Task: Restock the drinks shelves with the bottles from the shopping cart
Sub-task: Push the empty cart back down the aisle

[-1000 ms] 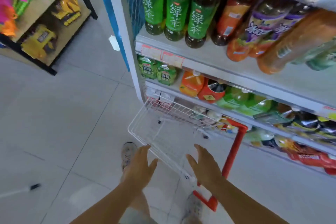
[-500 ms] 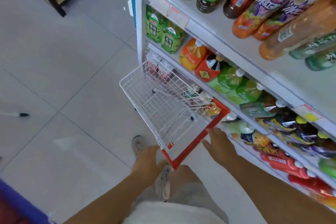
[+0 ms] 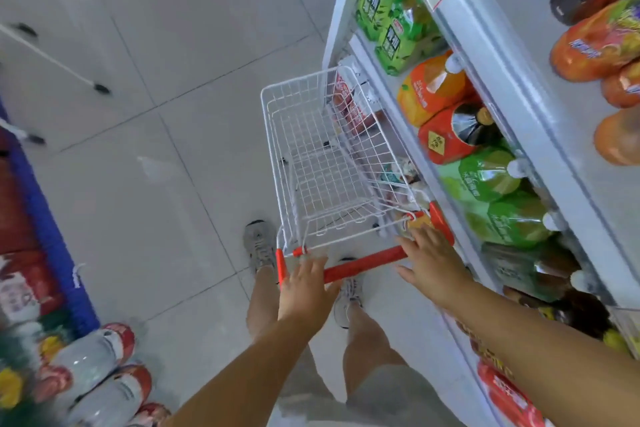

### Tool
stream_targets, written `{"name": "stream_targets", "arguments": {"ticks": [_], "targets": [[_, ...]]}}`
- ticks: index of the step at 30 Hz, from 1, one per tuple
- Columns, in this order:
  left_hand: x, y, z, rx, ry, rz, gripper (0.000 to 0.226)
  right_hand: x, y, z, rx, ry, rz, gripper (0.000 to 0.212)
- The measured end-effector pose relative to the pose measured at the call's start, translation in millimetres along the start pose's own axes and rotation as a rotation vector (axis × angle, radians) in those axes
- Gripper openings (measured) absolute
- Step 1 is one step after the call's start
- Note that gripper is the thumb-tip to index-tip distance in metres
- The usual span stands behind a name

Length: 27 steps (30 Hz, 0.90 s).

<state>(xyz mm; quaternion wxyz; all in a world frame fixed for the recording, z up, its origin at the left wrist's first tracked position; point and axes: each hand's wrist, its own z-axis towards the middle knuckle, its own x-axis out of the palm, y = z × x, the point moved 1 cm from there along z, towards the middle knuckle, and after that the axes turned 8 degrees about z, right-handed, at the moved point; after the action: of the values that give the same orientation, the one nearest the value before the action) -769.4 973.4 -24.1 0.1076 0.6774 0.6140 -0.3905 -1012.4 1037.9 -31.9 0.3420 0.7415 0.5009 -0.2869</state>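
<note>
Both hands are on the red handle (image 3: pixel 363 263) of the shopping cart (image 3: pixel 329 156). Left hand (image 3: pixel 304 284) grips the bar's left end, fingers over the top, thumb under. Right hand (image 3: pixel 429 260) lies on the right corner with fingers spread and straight, not clamped; some motion blur there.

Change: a second ago both hands hovered flat over the cart's rear, off the bar. Half a second ago they were just reaching it. Now contact on both ends. View has also tipped further down.

Cart: small white wire basket on the tiled floor (image 3: pixel 138 184), right side just beside the drinks shelves (image 3: pixel 485 45). No bottles visible inside the basket.

Shelves hold a row of lying bottles: orange bottle (image 3: pixel 429 94), red-labelled bottle (image 3: pixel 450 135), green bottles (image 3: pixel 491 177). More stand on the level above.

Judgement: cart looks emptied, so the unloading here is likely finished. Hands on the bar suggest the cart gets pushed or pulled away next. Risk: basket snagging the shelf edge.

Bottom left: shrink-wrapped water bottles (image 3: pixel 90 364) on the floor.
</note>
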Motion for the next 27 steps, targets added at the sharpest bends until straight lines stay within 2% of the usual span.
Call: {"name": "stream_targets", "arguments": {"ticks": [2,6,11,14,18,22,27], "targets": [[11,1,0,-0.034,-0.065,0.028,0.045,1,-11,4,-0.053,-0.016,0.020,0.055],[23,11,0,-0.072,-0.206,-0.059,0.032,5,-23,15,-0.142,-0.081,0.063,0.039],[21,29,2,-0.068,-0.373,-0.131,0.030,18,-14,25,-0.187,-0.195,0.161,0.039],[8,49,7,-0.053,-0.399,-0.146,0.032,16,4,38,-0.221,-0.264,0.197,0.040],[-16,85,20,-0.042,-0.386,-0.182,0.031,4,39,65,-0.215,-0.272,0.236,0.048],[-56,122,36,-0.084,-0.387,-0.282,0.032,-9,80,100,-0.205,-0.288,0.328,0.045],[-110,175,59,-0.058,-0.431,-0.306,0.026,-32,138,151,-0.227,-0.332,0.359,0.048]]}}
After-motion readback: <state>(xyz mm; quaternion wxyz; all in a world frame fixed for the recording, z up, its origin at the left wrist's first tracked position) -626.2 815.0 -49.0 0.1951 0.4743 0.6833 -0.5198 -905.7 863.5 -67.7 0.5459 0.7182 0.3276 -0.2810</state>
